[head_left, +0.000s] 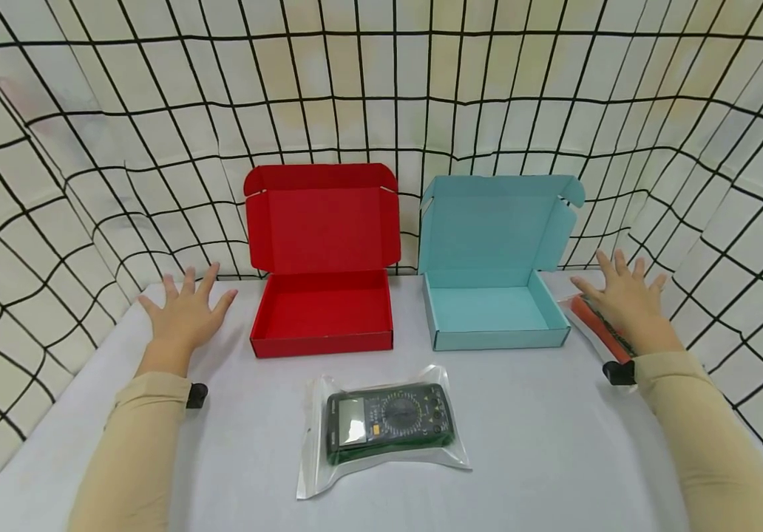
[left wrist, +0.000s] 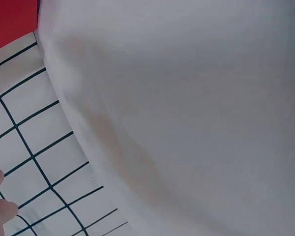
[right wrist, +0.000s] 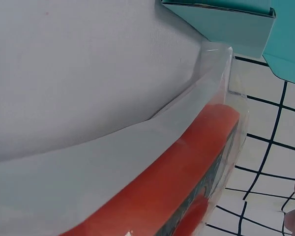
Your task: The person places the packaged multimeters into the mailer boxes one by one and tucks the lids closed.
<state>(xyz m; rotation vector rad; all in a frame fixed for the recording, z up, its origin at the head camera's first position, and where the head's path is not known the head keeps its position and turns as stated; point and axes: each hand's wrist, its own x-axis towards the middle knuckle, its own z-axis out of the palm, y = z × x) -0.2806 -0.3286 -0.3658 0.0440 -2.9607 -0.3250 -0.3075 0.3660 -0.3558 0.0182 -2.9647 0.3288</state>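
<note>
My left hand (head_left: 185,318) is spread with fingers apart over the white table, left of the red box, and holds nothing. Only its fingertips (left wrist: 5,210) show at the left wrist view's edge. On the right, my right hand (head_left: 631,299) is likewise spread, over a red-orange item in a clear bag (head_left: 599,325); this bag fills much of the right wrist view, where the red item (right wrist: 177,172) has a dark strip. In front, a black multimeter (head_left: 391,420) with a dial and display lies in a clear zip bag (head_left: 315,473).
The red box (head_left: 321,344) stands with its lid raised at the back centre. Beside it a light blue box (head_left: 501,339) is also open, close to the bagged red item. White walls with a black grid (head_left: 395,96) enclose the table (head_left: 521,443) at the back and sides.
</note>
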